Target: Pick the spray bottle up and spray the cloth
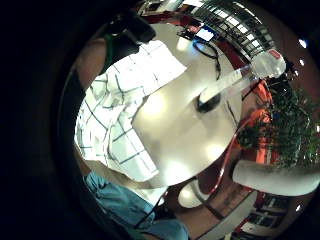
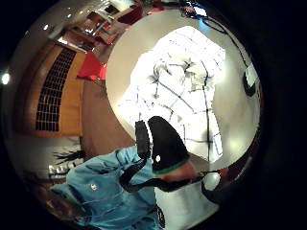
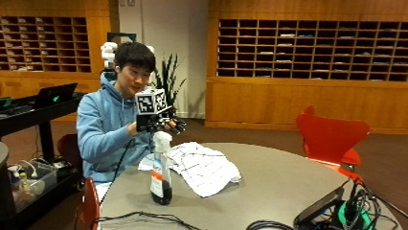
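I am sitting at a round pale grey table with my black-gloved right hand raised above the tall clear plastic spray bottle. The bottle stands upright on the table near my edge of it, its white spray head just under my palm. From the outside view my fingers are curled down over the head, but I cannot tell whether they actually close on it or only sit just above it.

The bottle is slim, with a clear body, a label of white with a red band around its middle, and dark liquid filling only the lowest part. In the little finger side palm view it shows as a long clear tube running from its dark base on the tabletop up to a white head with a red patch.

The white cloth with a thin dark grid pattern lies rumpled on the table, at about two o'clock from the bottle as the outside view looks on, near it but not touching. It is loosely heaped, one corner hanging toward the middle of the table. In the thumb side palm view it spreads brightly over the tabletop beyond my gloved thumb.

A red moulded chair stands at the far side of the table, and black cables lie along its near edge.
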